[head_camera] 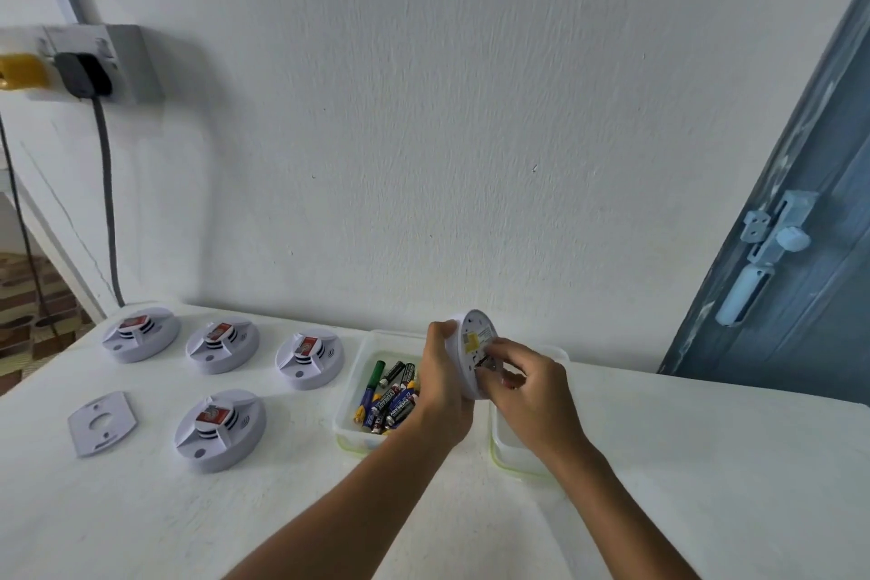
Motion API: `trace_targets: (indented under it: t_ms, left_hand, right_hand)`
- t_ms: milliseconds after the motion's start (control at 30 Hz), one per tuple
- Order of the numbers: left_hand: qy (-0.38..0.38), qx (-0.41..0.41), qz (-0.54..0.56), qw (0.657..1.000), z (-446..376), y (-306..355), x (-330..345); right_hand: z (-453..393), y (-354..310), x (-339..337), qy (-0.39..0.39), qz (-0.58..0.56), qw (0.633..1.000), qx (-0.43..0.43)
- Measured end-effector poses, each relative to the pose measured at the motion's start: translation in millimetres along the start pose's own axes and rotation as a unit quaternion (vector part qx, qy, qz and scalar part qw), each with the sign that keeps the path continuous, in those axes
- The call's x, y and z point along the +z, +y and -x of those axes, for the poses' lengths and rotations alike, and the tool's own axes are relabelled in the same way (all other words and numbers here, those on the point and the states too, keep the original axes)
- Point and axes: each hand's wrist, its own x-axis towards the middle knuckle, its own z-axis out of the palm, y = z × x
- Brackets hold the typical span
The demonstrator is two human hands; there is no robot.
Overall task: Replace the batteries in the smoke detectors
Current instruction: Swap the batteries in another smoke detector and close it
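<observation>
left hand [440, 384] grips detector [475, 351], right hand [522, 384] probing

A white table [141, 523] stands pushed against a plain white plastered wall [423, 108], its far edge meeting the wall and its surface lit evenly by soft, flat light. High on the wall above the table's far left corner sits a grey socket box [127, 61] with a black plug [82, 73] whose grey cable [107, 203] hangs down to the table edge, and a yellow plug [21, 71] beside it. To the right a blue-grey door [809, 297] with a pale blue bolt latch [772, 240] leans into view, and patterned brown floor tiles [28, 297] show past the table's left edge.
</observation>
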Motion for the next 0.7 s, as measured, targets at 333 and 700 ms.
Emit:
trace_targets:
  t_ms: [333,700]
  left_hand:
    - [-0.002,-0.01,-0.001,1.0,-5.5,11.7,-0.7]
    - [0.013,-0.007,0.008,1.0,-15.2,20.5,-14.3]
  right_hand:
    - [13.2,4.0,8.6,0.004,0.075,0.983,-0.168]
    - [-44.3,27.0,-25.5,-0.004,0.143,0.98,0.136]
